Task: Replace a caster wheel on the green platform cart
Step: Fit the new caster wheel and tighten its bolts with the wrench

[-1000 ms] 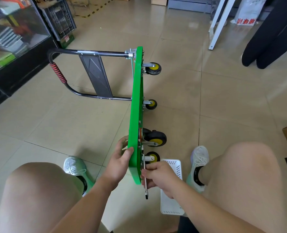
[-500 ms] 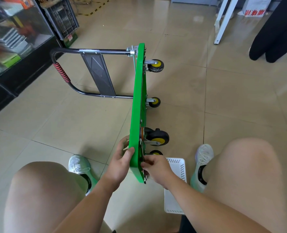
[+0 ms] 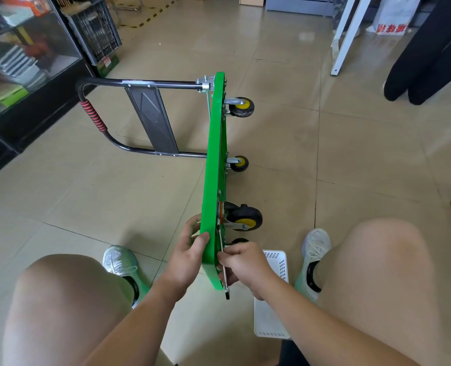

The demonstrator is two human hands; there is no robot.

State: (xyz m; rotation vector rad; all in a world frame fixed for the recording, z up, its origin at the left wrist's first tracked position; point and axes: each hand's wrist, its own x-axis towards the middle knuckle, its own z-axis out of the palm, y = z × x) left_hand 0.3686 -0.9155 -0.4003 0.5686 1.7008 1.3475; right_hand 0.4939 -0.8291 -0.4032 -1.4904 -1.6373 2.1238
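The nearest caster wheel [image 3: 240, 240] was mostly hidden behind the right hand [image 3: 245, 265], which curled round one wrench [image 3: 226, 290] whose working end could not be seen. The green platform cart [image 3: 213, 154] stood on edge on the floor, four casters showing. The left hand [image 3: 190, 257] gripped its near corner. One white basket [image 3: 268, 323] lay partly under the right forearm.

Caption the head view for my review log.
Left hand grips the green cart tipped on edge; right hand holds a wrench beside the nearest caster.
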